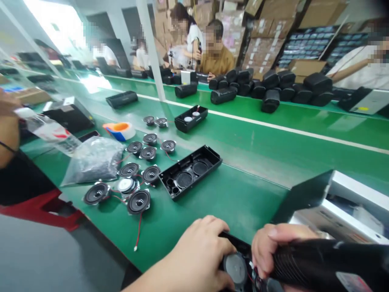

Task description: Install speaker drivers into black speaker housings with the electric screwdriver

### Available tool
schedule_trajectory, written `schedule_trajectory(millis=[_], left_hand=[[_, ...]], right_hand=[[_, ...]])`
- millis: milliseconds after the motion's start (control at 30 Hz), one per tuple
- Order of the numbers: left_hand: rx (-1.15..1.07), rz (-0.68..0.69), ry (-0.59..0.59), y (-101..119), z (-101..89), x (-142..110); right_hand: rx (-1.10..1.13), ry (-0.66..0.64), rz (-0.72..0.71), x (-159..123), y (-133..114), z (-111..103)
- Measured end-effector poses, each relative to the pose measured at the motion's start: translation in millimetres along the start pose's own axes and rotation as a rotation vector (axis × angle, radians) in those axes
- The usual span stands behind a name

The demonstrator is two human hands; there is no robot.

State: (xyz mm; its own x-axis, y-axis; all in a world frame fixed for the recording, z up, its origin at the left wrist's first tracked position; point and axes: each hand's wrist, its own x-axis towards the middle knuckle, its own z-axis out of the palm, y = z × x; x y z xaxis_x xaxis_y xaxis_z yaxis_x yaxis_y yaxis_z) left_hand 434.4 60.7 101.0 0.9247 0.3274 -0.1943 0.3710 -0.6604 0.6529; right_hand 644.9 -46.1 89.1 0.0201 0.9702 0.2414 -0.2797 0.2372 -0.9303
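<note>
My left hand [200,251] is closed round the near side of a black speaker housing [238,242], low in the view. Inside this housing a round speaker driver [235,267] lies with its grey back up, red wires beside it. My right hand [273,245] grips a black electric screwdriver [322,259] with a ribbed front end, pointing left over the housing. Its tip and the lower part of the housing are blurred or cut off. Farther out, an open black housing [191,172] with two round grilles lies on the green table.
Several loose speaker drivers [139,201] with red wires lie left of centre, beside a clear bag [95,160] and a tape roll [121,132]. A silver-and-black device [322,211] stands at right. Finished-looking black speakers [270,100] line the far side, where people [217,56] sit and stand.
</note>
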Motion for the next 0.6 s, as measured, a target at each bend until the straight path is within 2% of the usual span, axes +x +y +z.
schedule_trajectory(millis=[67,133,200,300,367,467,533,600], left_hand=[[0.012,0.001,0.000,-2.9,3.9,1.2],[0.033,-0.022,-0.019,-3.2,5.0,2.7],[0.046,-0.052,-0.039,-1.3,3.3,4.6],[0.044,-0.068,-0.031,5.2,-1.3,5.3],[0.041,-0.060,0.010,8.6,-2.1,1.6],[0.088,-0.041,0.116,-4.2,5.4,-6.9],[0.147,0.034,0.245,-27.5,16.9,-8.1],[0.200,0.137,0.320,-51.8,29.8,-5.5]], right_hand=[[0.010,-0.118,0.007,5.8,-0.6,-10.0],[0.012,-0.155,-0.024,7.5,-0.3,-13.2],[0.025,-0.080,-0.118,5.4,4.1,-8.3],[0.049,0.143,-0.306,-0.9,12.8,11.5],[0.024,0.258,-0.373,-3.9,10.9,26.2],[-0.052,0.411,-0.379,-6.6,-13.1,36.0],[-0.102,0.508,-0.437,-11.7,-42.0,32.1],[-0.159,0.608,-0.521,-22.4,-76.9,24.2]])
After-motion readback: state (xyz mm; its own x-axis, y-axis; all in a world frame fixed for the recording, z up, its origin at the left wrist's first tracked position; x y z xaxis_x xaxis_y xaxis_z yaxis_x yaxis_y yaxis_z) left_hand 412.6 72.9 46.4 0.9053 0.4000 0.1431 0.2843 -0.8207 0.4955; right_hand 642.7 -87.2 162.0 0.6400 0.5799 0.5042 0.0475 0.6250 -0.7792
